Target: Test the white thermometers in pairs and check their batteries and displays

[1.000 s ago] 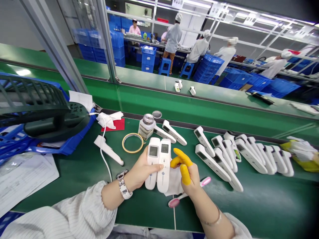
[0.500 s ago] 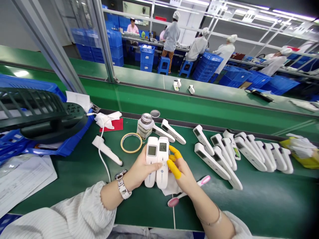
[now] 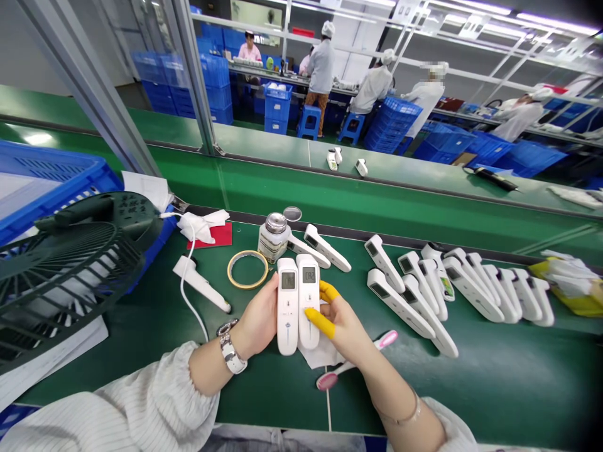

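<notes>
Two white infrared thermometers are held side by side, screens towards me. My left hand [image 3: 260, 317] is closed around the edge of the left thermometer [image 3: 287, 336], its fingers mostly hidden behind it. My right hand [image 3: 343, 326], with yellow finger cots on thumb and forefinger, grips the right thermometer [image 3: 309, 336], the thumb pressing on its front. Characters show on both small screens. Under the hands lie a white cloth [image 3: 323, 351] and a pink-and-white brush [image 3: 328, 380]. Behind them stand a metal-capped bottle [image 3: 274, 242] and a tape roll [image 3: 229, 270].
Several more white thermometers [image 3: 400, 304] lie in rows on the green bench at right, beside a yellow bag [image 3: 572, 285]. At left are a dark fan [image 3: 85, 263], a blue crate [image 3: 106, 172], papers [image 3: 75, 345] and a cabled thermometer [image 3: 202, 285]. Co-workers sit and stand beyond the conveyor.
My left thumb has left the right thermometer's front, and my right thumb has come onto it. Characters have appeared on the left screen. The fan head has swung lower in view.
</notes>
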Tool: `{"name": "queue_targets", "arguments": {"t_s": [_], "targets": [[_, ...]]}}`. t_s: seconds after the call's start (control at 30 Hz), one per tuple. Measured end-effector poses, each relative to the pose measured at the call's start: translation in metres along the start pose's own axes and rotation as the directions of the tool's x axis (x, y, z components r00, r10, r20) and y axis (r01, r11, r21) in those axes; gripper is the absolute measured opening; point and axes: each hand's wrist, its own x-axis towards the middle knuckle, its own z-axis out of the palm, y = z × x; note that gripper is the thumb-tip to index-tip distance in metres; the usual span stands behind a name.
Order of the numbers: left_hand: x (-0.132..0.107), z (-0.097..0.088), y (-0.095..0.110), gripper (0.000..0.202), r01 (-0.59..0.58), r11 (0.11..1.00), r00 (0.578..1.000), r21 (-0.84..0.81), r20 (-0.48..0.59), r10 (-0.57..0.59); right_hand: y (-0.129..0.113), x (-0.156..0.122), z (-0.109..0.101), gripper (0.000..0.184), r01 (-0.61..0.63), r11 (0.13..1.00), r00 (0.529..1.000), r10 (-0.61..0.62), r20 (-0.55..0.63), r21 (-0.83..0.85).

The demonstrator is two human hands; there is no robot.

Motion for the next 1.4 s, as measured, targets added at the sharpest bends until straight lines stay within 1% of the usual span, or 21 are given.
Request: {"name": "queue_targets", "arguments": {"t_s": [0.13, 0.23, 0.5, 0.6, 0.67, 0.73, 0.8, 0.9, 0.97, 1.1, 1.23, 1.4], "targets": [[0.0, 0.0, 0.002, 0.051, 0.034, 0.999, 0.999, -0.029, -0.031, -0.035, -0.005, 0.0, 0.002, 0.056, -0.03, 0.996, 0.998, 0.026, 0.051, 0.078], [0.0, -0.002, 0.002, 0.05, 0.021, 0.999, 0.999, -0.046, -0.034, -0.023, -0.007, 0.0, 0.002, 0.059, -0.043, 0.99, 0.996, 0.032, 0.085, 0.131], [0.001, -0.002, 0.002, 0.051, 0.013, 0.999, 1.0, -0.037, -0.011, -0.013, -0.009, -0.003, 0.003, 0.06, -0.039, 0.99, 0.993, 0.022, 0.116, 0.139], [0.001, -0.002, 0.003, 0.051, 0.006, 0.999, 1.0, -0.037, -0.018, -0.007, -0.016, -0.003, 0.004, 0.054, -0.016, 0.983, 0.992, -0.008, 0.128, 0.181], [0.001, -0.002, 0.003, 0.052, 0.009, 0.999, 1.0, -0.039, -0.012, -0.009, -0.019, -0.002, 0.003, 0.046, -0.009, 0.983, 0.994, -0.012, 0.112, 0.184], [0.0, -0.002, 0.004, 0.053, 0.031, 0.998, 1.0, -0.047, 0.008, -0.03, -0.019, -0.002, 0.002, 0.042, -0.024, 0.988, 0.997, 0.013, 0.071, 0.15], [0.0, -0.001, 0.004, 0.055, 0.055, 0.997, 0.998, -0.062, 0.027, -0.053, -0.016, -0.002, 0.001, 0.043, -0.046, 0.991, 0.999, 0.043, 0.025, 0.123], [-0.001, 0.0, 0.004, 0.055, 0.059, 0.996, 0.998, -0.071, 0.023, -0.057, -0.011, -0.002, 0.0, 0.049, -0.063, 0.99, 0.998, 0.064, -0.001, 0.125], [-0.001, 0.0, 0.004, 0.055, 0.059, 0.996, 0.998, -0.069, 0.02, -0.058, -0.012, -0.002, 0.0, 0.05, -0.064, 0.99, 0.998, 0.065, -0.003, 0.122], [0.0, -0.001, 0.002, 0.049, 0.019, 0.999, 1.0, -0.045, -0.003, -0.02, -0.017, -0.001, 0.002, 0.044, -0.052, 0.994, 0.999, 0.051, 0.011, 0.092], [0.001, -0.006, -0.003, 0.041, -0.009, 1.0, 0.999, 0.021, -0.031, 0.009, -0.016, 0.001, 0.005, 0.045, 0.005, 0.986, 0.998, -0.016, 0.064, 0.169], [0.001, -0.01, -0.007, 0.036, 0.005, 0.999, 0.999, 0.039, -0.039, -0.004, -0.009, 0.001, 0.007, 0.046, -0.013, 0.972, 0.999, 0.0, 0.054, 0.234]]}}
